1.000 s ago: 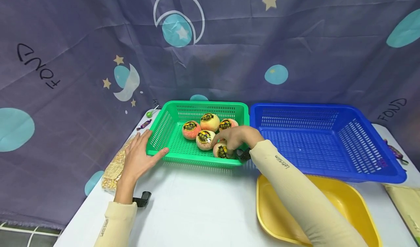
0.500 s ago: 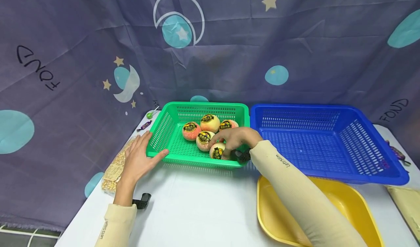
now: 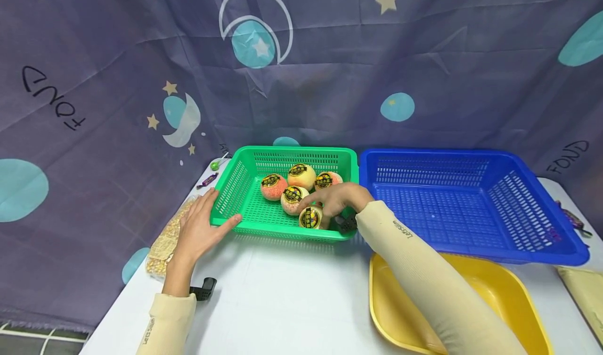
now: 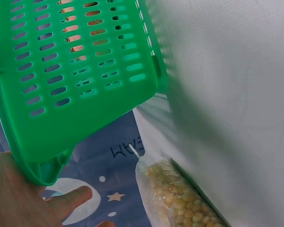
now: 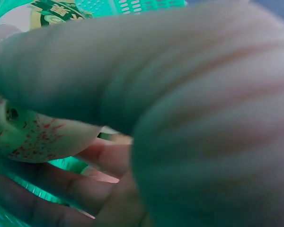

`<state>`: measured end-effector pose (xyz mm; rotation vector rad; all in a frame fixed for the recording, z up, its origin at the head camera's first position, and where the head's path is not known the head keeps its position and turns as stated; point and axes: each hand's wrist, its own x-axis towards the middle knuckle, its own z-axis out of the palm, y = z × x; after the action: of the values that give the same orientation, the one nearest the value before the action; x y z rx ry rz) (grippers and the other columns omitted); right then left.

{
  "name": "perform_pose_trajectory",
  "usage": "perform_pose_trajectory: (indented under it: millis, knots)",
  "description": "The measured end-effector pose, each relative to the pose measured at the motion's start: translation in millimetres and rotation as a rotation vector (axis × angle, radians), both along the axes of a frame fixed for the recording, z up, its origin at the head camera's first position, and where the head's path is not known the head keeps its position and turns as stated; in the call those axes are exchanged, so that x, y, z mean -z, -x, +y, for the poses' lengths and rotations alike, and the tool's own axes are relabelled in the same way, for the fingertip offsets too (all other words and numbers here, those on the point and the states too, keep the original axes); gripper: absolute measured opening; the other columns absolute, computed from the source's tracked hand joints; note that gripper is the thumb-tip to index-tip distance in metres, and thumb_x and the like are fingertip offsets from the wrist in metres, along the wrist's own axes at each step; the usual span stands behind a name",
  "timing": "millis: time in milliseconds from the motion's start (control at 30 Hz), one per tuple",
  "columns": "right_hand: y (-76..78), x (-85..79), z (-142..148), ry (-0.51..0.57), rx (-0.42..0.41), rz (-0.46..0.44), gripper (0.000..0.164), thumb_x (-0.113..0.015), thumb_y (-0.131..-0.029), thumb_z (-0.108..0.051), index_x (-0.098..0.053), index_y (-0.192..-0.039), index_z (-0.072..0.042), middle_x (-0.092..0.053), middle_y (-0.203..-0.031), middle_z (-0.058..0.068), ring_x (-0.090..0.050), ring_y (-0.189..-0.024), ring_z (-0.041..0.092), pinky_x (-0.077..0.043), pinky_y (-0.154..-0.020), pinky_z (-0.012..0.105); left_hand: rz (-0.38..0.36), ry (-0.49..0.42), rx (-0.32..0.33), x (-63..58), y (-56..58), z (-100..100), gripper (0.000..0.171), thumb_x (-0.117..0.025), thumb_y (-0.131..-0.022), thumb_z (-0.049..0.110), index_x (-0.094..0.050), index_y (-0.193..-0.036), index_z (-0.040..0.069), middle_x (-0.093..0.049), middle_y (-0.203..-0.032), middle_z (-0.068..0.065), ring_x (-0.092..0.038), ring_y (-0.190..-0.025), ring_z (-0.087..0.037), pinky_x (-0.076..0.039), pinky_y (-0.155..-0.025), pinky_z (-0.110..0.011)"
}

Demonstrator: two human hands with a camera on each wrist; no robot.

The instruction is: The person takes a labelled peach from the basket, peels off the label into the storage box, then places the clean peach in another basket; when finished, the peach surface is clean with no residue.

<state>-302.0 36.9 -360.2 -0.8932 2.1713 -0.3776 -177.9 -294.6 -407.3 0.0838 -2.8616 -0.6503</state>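
Observation:
Several round peaches, pale yellow to pink-red with black and gold labels, sit in the green basket (image 3: 249,198), among them the red peach (image 3: 274,187) at the left. My right hand (image 3: 335,197) reaches over its front right part and grips the front peach (image 3: 310,218), thumb and fingers round its sides. In the right wrist view the gripped peach (image 5: 47,139) shows red speckles and its stem hollow; the thumb covers much of it. My left hand (image 3: 202,224) rests at the basket's front left corner, fingers straight and thumb spread along the rim.
A blue basket (image 3: 433,208) stands right of the green one, with a yellow basin (image 3: 391,302) in front, under my right forearm. At the left lie a bag of corn kernels (image 3: 162,245), a wrapped candy (image 3: 207,179) and a green lollipop (image 3: 214,165).
The front peach has shifted slightly left and turned, its label now facing more forward, with my right hand moving along with it. My left hand stays at the corner.

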Motion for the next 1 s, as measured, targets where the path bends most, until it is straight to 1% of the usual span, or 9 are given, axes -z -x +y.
perform_pose_trajectory:
  millis: [100,133,233,333,467,633,700,867,1000]
  knots:
    - [-2.5,-1.1,0.0,0.055,0.025,-0.004,0.068,-0.082,-0.083,-0.011,-0.058,-0.141,-0.036,-0.050,-0.144,0.003,-0.051,-0.107,0.019,-0.050,-0.085,0.032,0.000,-0.008,0.001,-2.1,-1.6,-0.1,0.098,-0.064,-0.088,0.069,-0.029,-0.162,0.016,-0.026,-0.169,-0.011,-0.022,-0.154,-0.043,-0.018,-0.112,-0.077]
    - [-3.2,-1.9,0.0,0.074,0.029,0.003,0.066,-0.083,-0.082,-0.011,-0.059,-0.139,-0.035,-0.052,-0.142,0.002,-0.049,-0.108,0.017,-0.049,-0.084,0.029,0.003,-0.011,0.002,-2.8,-2.0,-0.3,0.097,-0.065,-0.088,0.068,-0.029,-0.161,0.015,-0.026,-0.169,-0.011,-0.023,-0.154,-0.043,-0.018,-0.112,-0.077]
    - [-4.9,-3.9,0.0,0.116,0.056,-0.007,0.064,-0.083,-0.081,-0.007,-0.062,-0.136,-0.030,-0.056,-0.135,0.003,-0.052,-0.101,0.017,-0.049,-0.076,0.027,0.011,-0.017,0.009,-4.8,-2.1,-0.2,0.097,-0.065,-0.088,0.066,-0.030,-0.161,0.013,-0.027,-0.168,-0.014,-0.024,-0.154,-0.043,-0.020,-0.111,-0.077]
    - [-6.7,-6.1,1.5,0.106,0.070,-0.001,0.062,-0.083,-0.082,-0.008,-0.062,-0.136,-0.030,-0.056,-0.132,0.003,-0.054,-0.097,0.017,-0.049,-0.073,0.026,0.007,-0.016,0.020,-6.2,-1.3,0.7,0.098,-0.065,-0.088,0.067,-0.029,-0.161,0.012,-0.028,-0.167,-0.015,-0.024,-0.154,-0.043,-0.021,-0.110,-0.077]
    - [-9.5,-9.7,4.6,0.102,0.066,0.010,0.059,-0.081,-0.084,-0.012,-0.061,-0.135,-0.033,-0.057,-0.130,0.003,-0.055,-0.097,0.015,-0.049,-0.077,0.027,-0.008,-0.011,0.029,-7.7,-1.3,2.6,0.099,-0.064,-0.088,0.068,-0.028,-0.161,0.012,-0.027,-0.167,-0.016,-0.021,-0.155,-0.044,-0.021,-0.109,-0.077]
    - [-12.8,-19.8,14.4,0.143,0.105,0.011,0.058,-0.082,-0.086,-0.016,-0.059,-0.135,-0.035,-0.058,-0.125,0.003,-0.058,-0.083,0.017,-0.050,-0.076,0.030,-0.013,-0.018,0.051,-8.1,2.0,4.6,0.100,-0.065,-0.088,0.068,-0.028,-0.161,0.010,-0.027,-0.167,-0.016,-0.021,-0.154,-0.043,-0.021,-0.107,-0.076]
    - [-14.8,-25.2,18.8,0.173,0.112,0.033,0.059,-0.082,-0.086,-0.016,-0.058,-0.136,-0.035,-0.057,-0.126,0.004,-0.058,-0.088,0.017,-0.051,-0.077,0.029,-0.015,-0.027,0.062,-8.1,3.2,3.9,0.100,-0.066,-0.088,0.067,-0.028,-0.161,0.011,-0.026,-0.168,-0.016,-0.020,-0.155,-0.043,-0.021,-0.108,-0.077]
    - [-21.1,-36.9,30.0,0.333,0.106,0.027,0.063,-0.078,-0.088,-0.010,-0.053,-0.144,-0.027,-0.055,-0.137,0.007,-0.059,-0.111,0.024,-0.054,-0.092,0.033,-0.012,-0.050,0.081,-7.9,4.0,-0.4,0.099,-0.068,-0.088,0.062,-0.026,-0.162,0.011,-0.024,-0.168,-0.016,-0.017,-0.155,-0.044,-0.019,-0.107,-0.081]
    - [-29.2,-42.0,41.3,0.454,0.108,0.000,0.066,-0.078,-0.089,-0.010,-0.050,-0.146,-0.025,-0.059,-0.134,0.004,-0.063,-0.105,0.026,-0.053,-0.094,0.036,0.008,-0.082,0.084,-7.8,3.4,-4.1,0.093,-0.069,-0.090,0.057,-0.029,-0.161,0.010,-0.026,-0.167,-0.019,-0.019,-0.154,-0.047,-0.019,-0.109,-0.080]
